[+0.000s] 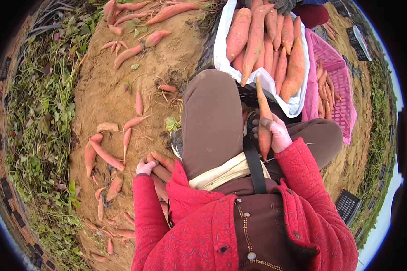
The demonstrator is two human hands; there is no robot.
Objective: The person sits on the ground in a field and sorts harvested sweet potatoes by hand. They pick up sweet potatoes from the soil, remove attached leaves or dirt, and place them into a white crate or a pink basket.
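Note:
My right hand [278, 132] grips a long, tapered sweet potato [264, 113] upright over my lap, its thin end reaching towards the crate. Low at my left side, my left hand [147, 166] closes on the end of a sweet potato [161, 172]; another sweet potato [166, 160] lies against it, and my sleeve partly hides the pile. In front of my knees stands a black plastic crate [254, 96] with a white liner [221, 44]. Large sweet potatoes [239, 34] fill it lengthwise. A co-worker's gloved hand [284, 5] rests at its far end.
A pink-lined crate [342, 91] holding smaller sweet potatoes [325, 89] stands right of the white-lined one. Loose sweet potatoes [105, 155] lie on sandy soil [169, 64] to my left, beside cut vines [44, 128]. More black crates [348, 206] stand at the right.

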